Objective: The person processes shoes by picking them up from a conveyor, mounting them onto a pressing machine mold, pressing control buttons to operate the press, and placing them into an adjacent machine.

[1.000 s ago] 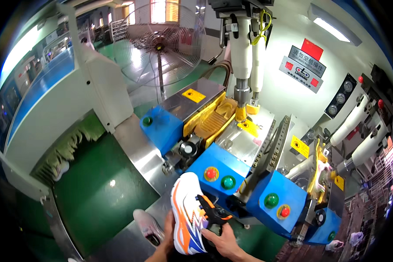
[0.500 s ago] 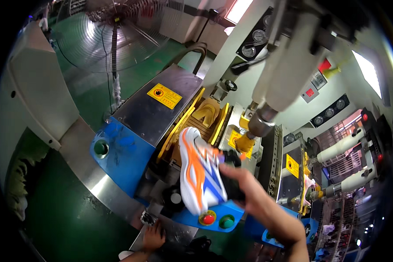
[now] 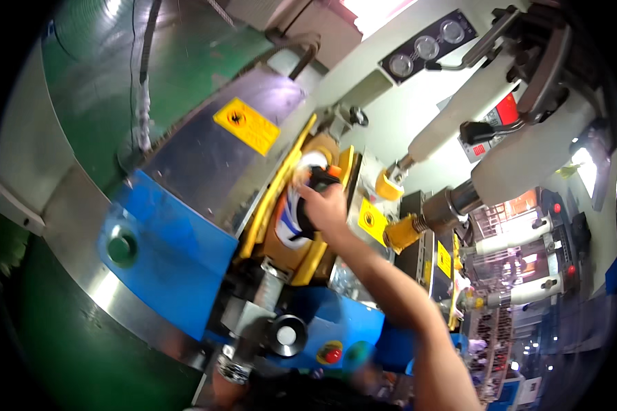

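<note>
My right hand [image 3: 328, 207] reaches into the machine and is closed on the dark upper part of a sports shoe [image 3: 288, 222], white with blue and orange. The shoe sits between two yellow side pads [image 3: 272, 198], toe toward the machine's back; my fingers hide much of it. Low in the picture, my left hand [image 3: 226, 392] is a dark blurred patch beside a shiny metal fitting [image 3: 233, 366]; its fingers cannot be made out. Between the hands, nearer to me, is a black round knob [image 3: 286, 335] with a pale centre.
A blue housing with a green button [image 3: 121, 248] stands left. A red button [image 3: 331, 353] sits on the blue front panel. Right of my forearm, a yellow-tipped press arm [image 3: 408, 233] hangs from above. Round gauges [image 3: 426, 47] line the back wall.
My right hand has carried the shoe forward and down, from above the machine to between the yellow pads. The view has shifted closer, and my left hand now shows lower and less clearly.
</note>
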The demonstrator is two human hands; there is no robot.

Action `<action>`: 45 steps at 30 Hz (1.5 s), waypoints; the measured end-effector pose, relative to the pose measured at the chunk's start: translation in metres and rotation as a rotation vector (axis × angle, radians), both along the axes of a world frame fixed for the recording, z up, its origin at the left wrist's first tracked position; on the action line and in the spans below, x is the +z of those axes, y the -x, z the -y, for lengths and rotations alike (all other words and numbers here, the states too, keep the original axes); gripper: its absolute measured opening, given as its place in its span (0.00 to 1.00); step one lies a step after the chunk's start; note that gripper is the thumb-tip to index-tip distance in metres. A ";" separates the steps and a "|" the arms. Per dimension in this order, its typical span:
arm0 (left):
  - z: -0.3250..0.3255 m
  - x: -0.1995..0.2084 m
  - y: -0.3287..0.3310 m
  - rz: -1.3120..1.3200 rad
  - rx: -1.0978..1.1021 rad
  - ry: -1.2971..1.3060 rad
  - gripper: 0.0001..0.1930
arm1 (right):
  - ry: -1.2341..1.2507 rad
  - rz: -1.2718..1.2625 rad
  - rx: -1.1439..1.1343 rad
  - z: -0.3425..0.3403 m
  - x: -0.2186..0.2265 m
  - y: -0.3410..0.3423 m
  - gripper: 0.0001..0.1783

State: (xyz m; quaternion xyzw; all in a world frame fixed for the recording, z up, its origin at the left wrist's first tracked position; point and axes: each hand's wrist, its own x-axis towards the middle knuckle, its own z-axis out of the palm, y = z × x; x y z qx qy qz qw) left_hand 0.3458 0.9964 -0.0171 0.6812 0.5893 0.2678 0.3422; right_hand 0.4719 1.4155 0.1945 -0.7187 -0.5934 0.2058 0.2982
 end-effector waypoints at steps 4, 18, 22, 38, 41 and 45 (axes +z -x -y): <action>0.000 0.000 -0.007 -0.142 0.081 0.003 0.18 | -0.081 0.165 -0.033 0.015 0.007 0.013 0.37; -0.011 0.021 -0.008 -0.255 0.114 -0.274 0.27 | -0.196 0.577 0.727 0.315 0.085 -0.103 0.42; 0.000 -0.021 -0.034 -0.213 0.390 -0.235 0.23 | -0.007 0.697 0.833 0.352 0.061 -0.140 0.43; 0.226 0.150 -0.111 0.023 1.592 0.044 0.44 | 0.371 -0.451 1.301 0.505 0.023 -0.150 0.19; 0.225 0.113 -0.077 0.368 1.389 0.271 0.60 | 0.321 -0.465 1.344 0.524 0.029 -0.115 0.17; 0.223 0.045 -0.062 0.088 1.502 0.119 0.41 | 0.385 -0.378 1.428 0.559 0.024 -0.078 0.16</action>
